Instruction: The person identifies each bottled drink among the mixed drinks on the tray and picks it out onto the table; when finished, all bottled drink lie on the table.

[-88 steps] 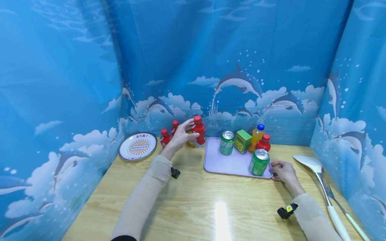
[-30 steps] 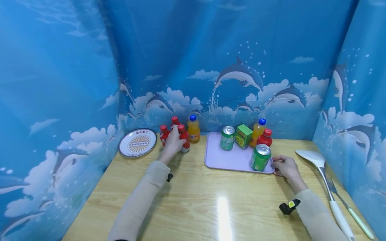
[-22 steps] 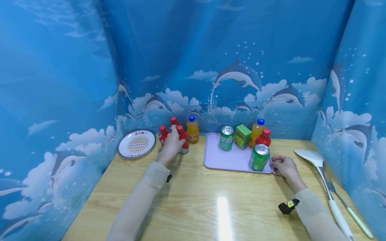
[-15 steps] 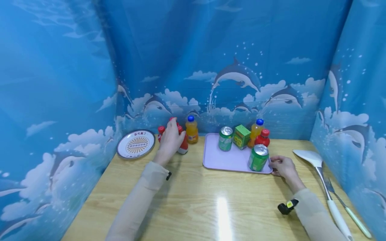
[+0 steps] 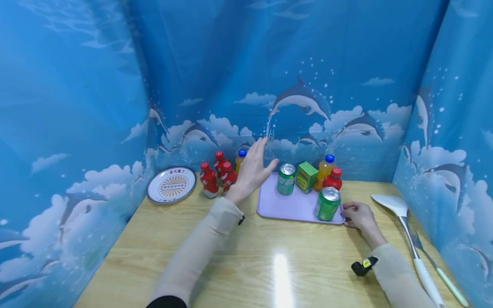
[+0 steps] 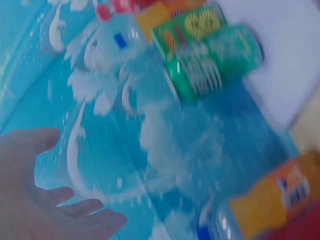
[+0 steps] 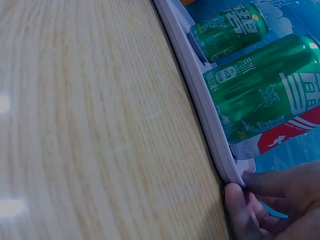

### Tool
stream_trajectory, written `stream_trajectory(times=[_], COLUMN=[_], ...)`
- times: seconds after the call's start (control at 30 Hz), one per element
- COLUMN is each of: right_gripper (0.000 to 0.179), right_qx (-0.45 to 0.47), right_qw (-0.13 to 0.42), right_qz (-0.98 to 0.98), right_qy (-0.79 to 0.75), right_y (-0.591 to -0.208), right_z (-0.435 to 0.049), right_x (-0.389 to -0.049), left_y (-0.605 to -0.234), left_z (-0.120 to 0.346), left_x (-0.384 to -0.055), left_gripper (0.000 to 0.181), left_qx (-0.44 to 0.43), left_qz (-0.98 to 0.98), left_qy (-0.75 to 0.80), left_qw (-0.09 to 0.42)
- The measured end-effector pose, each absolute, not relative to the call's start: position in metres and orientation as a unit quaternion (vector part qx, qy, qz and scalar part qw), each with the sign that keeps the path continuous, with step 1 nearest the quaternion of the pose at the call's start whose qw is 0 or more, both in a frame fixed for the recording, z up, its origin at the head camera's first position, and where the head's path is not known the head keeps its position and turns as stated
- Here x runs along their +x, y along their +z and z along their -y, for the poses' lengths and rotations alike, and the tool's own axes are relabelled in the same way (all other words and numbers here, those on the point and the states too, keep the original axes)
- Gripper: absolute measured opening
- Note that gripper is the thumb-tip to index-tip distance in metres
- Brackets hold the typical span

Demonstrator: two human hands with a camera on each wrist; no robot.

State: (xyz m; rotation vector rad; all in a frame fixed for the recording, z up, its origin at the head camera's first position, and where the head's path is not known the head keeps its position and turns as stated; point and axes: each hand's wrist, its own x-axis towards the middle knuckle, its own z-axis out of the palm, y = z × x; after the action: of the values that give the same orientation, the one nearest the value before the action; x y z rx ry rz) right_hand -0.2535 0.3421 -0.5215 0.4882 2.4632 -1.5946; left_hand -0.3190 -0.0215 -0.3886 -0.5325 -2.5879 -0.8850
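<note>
My left hand (image 5: 250,171) is raised between the red bottles and the tray, its fingers spread and holding nothing. Several red-capped bottles (image 5: 209,182) stand on its left, while an orange juice bottle (image 5: 241,159) is partly hidden behind it. With thumb and fingers, my right hand (image 5: 359,216) pinches the right front corner of the lilac tray (image 5: 300,212). On that tray stand a green can (image 5: 286,179) at the left, a green drink carton (image 5: 307,177), an orange juice bottle (image 5: 324,172), a red bottle (image 5: 333,179) and another green can (image 7: 270,85) near the pinched corner.
A white patterned plate (image 5: 171,185) lies at the table's back left. Along the right side lie a spatula (image 5: 412,239) and a fork (image 5: 435,267). Blue dolphin-print curtains (image 5: 215,64) enclose the table (image 5: 215,273) at the back and sides.
My left hand set a red bottle down among the others, let go, then moved right toward the tray with its fingers spread. The right hand stays on the tray's corner.
</note>
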Motion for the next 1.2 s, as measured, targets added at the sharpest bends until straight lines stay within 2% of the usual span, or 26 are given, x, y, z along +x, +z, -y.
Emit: stream_trajectory(times=[0.27, 0.43, 0.67, 0.93, 1.2], right_gripper=[0.048, 0.047, 0.048, 0.047, 0.047], right_qx=[0.169, 0.164, 0.156, 0.156, 0.149], right_qw=[0.089, 0.086, 0.076, 0.079, 0.074], right_qz=[-0.826, -0.826, -0.825, -0.825, -0.818], right_qy=[-0.529, -0.533, -0.538, -0.538, -0.55], right_y=[-0.522, -0.52, -0.517, -0.521, -0.521], right_z=[-0.343, -0.342, -0.34, -0.341, -0.341], right_x=[-0.254, -0.253, -0.25, -0.248, -0.25], left_y=[-0.404, -0.415, -0.428, -0.436, -0.44], left_z=[-0.041, -0.069, -0.103, -0.139, -0.161], left_x=[-0.316, -0.314, -0.309, -0.304, -0.303], left_gripper=[0.077, 0.073, 0.074, 0.07, 0.065], left_qx=[-0.229, -0.216, -0.195, -0.18, -0.162], left_qz=[0.913, 0.921, 0.93, 0.947, 0.965], left_qy=[-0.322, -0.32, -0.312, -0.268, -0.203], left_qw=[0.1, 0.051, 0.014, 0.007, 0.032])
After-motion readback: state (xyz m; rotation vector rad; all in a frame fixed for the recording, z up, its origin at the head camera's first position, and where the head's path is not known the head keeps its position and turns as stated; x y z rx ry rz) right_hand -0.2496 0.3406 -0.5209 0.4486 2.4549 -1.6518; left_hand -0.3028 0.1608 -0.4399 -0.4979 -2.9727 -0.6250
